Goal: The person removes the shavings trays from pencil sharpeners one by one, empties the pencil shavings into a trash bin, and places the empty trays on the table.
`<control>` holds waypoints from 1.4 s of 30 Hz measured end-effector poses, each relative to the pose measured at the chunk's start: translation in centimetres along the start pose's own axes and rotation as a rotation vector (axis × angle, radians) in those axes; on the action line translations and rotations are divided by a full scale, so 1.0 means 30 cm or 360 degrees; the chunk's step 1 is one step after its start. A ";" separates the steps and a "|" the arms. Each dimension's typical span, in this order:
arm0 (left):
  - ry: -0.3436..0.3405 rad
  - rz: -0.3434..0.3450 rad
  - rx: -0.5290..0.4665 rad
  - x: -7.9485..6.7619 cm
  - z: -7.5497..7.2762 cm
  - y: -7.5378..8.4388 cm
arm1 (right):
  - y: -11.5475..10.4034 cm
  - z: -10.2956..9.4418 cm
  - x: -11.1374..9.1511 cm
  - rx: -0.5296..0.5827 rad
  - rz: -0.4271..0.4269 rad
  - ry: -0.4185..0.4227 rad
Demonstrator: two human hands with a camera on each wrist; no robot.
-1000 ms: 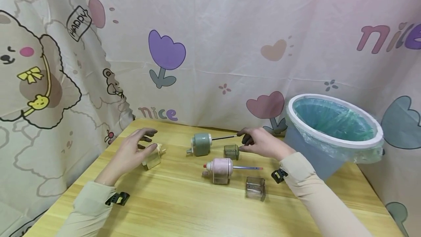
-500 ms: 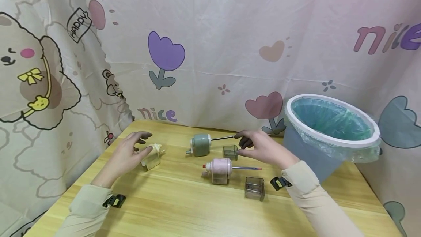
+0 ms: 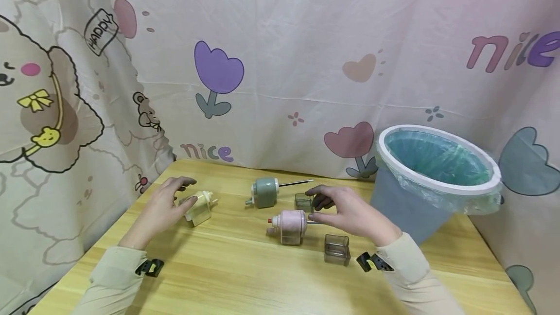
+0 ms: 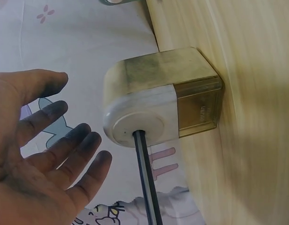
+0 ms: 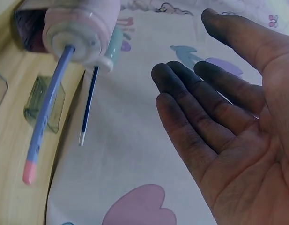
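My left hand (image 3: pixel 159 210) hovers beside a pale yellow pencil sharpener (image 3: pixel 202 211), its fingers spread and holding nothing. The left wrist view shows a dark pencil (image 4: pixel 145 173) sticking out of that sharpener. In the middle of the table lie a green pencil sharpener (image 3: pixel 265 193) with a black pencil (image 3: pixel 296 183) and a pink one (image 3: pixel 292 227) with a blue-purple pencil (image 5: pixel 49 112). My right hand (image 3: pixel 347 213), fingers loosely extended, is over the pink sharpener's pencil and partly covers a green see-through shavings drawer (image 3: pixel 303 201). Dark smudges mark the fingertips (image 4: pixel 81 132).
A brownish see-through shavings drawer (image 3: pixel 337 249) lies in front of my right hand. On the right stands a grey-blue bin (image 3: pixel 395 203) with a white rim and a green liner. A printed curtain (image 3: pixel 271 62) hangs behind the wooden table (image 3: pixel 245 276).
My right hand has moved from the tip of the black pencil toward me, down to the pink sharpener's pencil. My left hand has drawn slightly left, showing more of the yellow sharpener.
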State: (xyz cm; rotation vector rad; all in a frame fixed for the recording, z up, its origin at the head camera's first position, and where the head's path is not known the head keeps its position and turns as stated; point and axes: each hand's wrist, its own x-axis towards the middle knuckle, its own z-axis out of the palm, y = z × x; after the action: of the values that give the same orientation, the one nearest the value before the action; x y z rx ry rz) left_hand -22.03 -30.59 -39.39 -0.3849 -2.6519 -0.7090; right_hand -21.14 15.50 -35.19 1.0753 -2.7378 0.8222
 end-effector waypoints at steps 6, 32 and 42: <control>-0.0035 -0.0006 0.0062 0.007 0.016 -0.015 | -0.029 0.024 -0.009 0.0073 -0.0042 -0.0023; -0.0254 0.0037 0.0120 0.039 0.065 -0.075 | -0.067 0.125 -0.024 0.0234 0.0040 -0.0106; -0.0330 0.0165 0.0047 0.074 0.089 -0.024 | -0.055 0.144 -0.035 0.0293 0.0043 -0.0091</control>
State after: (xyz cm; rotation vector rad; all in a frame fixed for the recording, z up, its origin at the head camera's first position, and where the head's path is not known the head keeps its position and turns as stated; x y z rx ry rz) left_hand -24.99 -29.42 -40.93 -0.6131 -2.8066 -0.6275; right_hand -18.81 12.93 -38.40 1.1119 -2.7732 1.0825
